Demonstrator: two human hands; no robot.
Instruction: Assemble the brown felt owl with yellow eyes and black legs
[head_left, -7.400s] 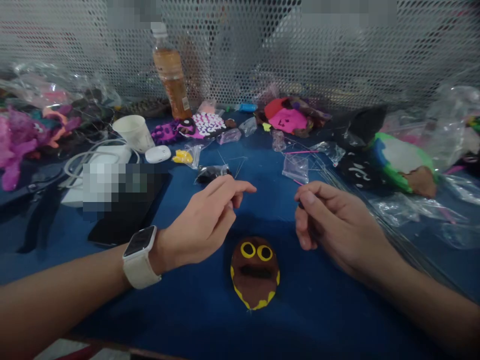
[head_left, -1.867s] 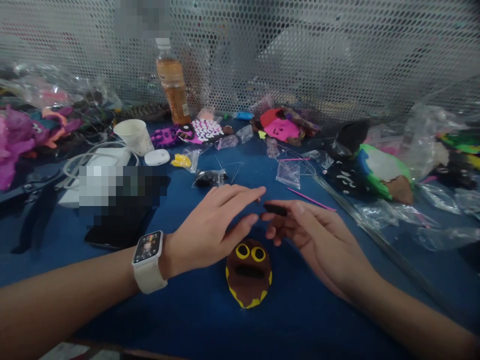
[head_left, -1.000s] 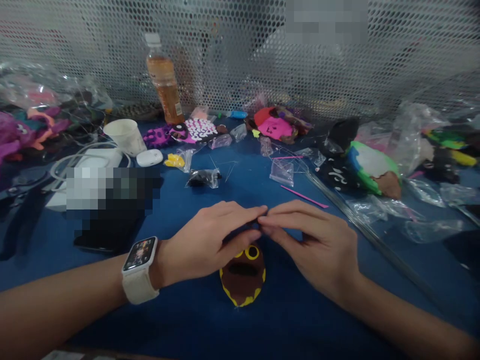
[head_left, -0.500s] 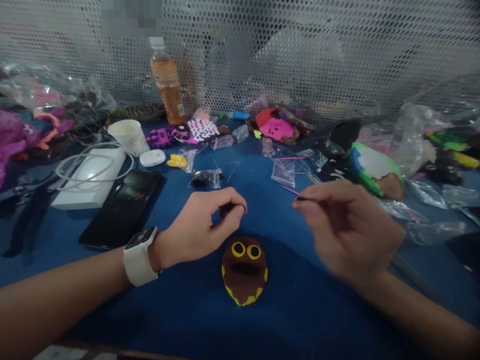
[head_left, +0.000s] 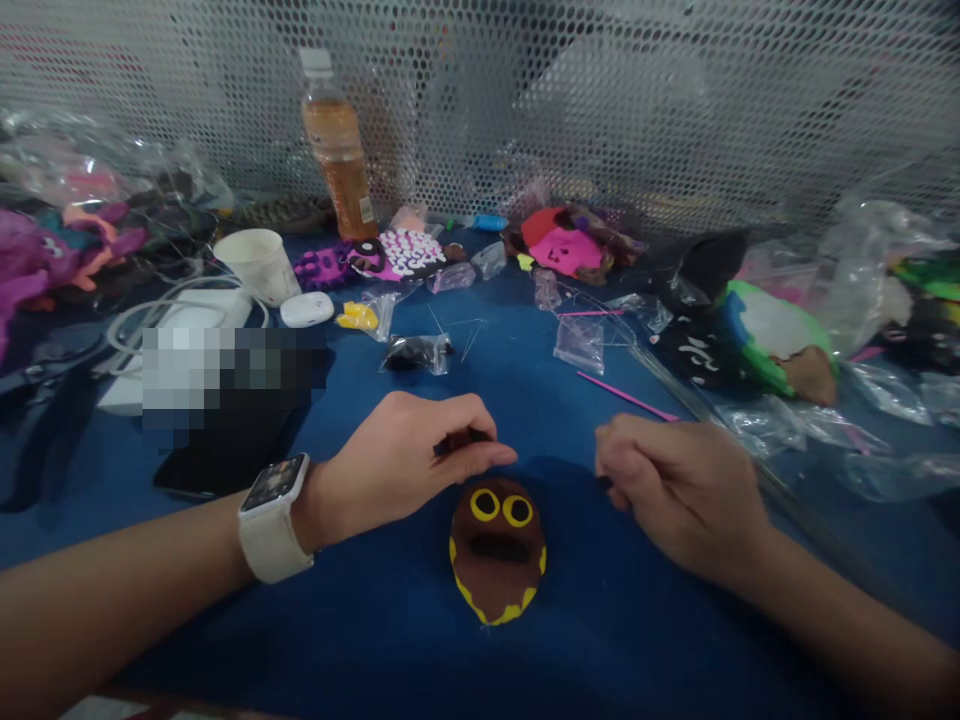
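A brown clay face point(head_left: 497, 556) with yellow-ringed eyes and a yellow edge lies on the blue table point(head_left: 390, 640) between my hands. My left hand point(head_left: 409, 462), with a white watch on its wrist, sits just up and left of the face, fingers pinched on a small dark piece of clay point(head_left: 459, 439). My right hand point(head_left: 671, 490) rests to the right of the face, its fingers curled shut. A dark bit shows under its fingers, too small to name.
A pink stick point(head_left: 626, 396) lies behind my right hand. Small plastic bags point(head_left: 579, 343), a bag of black clay point(head_left: 417, 352), a white cup point(head_left: 259, 264), a drink bottle point(head_left: 337, 145), a phone point(head_left: 217, 440) and coloured clay figures point(head_left: 772, 335) crowd the back, before a mesh screen.
My hands met above the face, then pulled apart, each keeping a dark bit. Since half a second ago, my right hand dropped toward the table and my left closed in beside the face.
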